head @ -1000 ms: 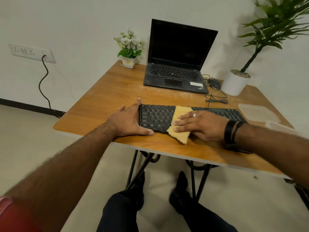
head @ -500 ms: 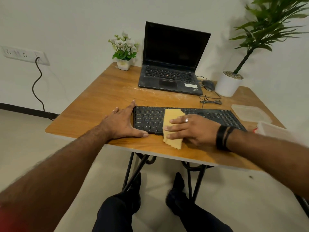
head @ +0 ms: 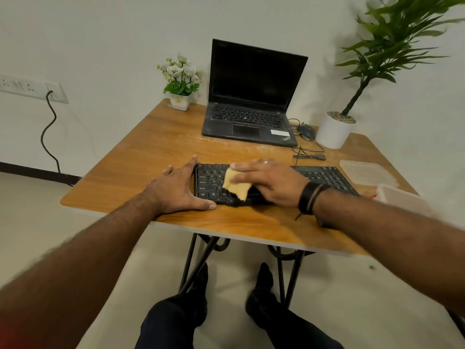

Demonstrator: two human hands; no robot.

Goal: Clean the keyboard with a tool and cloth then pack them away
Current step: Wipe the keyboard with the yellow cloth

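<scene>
A black keyboard (head: 324,176) lies along the front of the wooden table (head: 156,147). My left hand (head: 176,190) rests flat against its left end, thumb along the front edge. Flat fingers of my right hand (head: 269,182) press a yellow cloth (head: 235,183) onto the keys left of the middle. The cloth's lower edge hangs over the keyboard's front. No cleaning tool is visible.
A shut-off laptop (head: 251,102) stands at the back, a mouse (head: 305,131) and cable beside it. A white flower pot (head: 180,102) sits back left, a potted plant (head: 333,132) back right. A clear lid (head: 364,171) and a container (head: 402,200) lie at the right edge.
My right hand has slid the cloth leftward along the keys, closer to my left hand. The left hand has kept its place at the keyboard's left end.
</scene>
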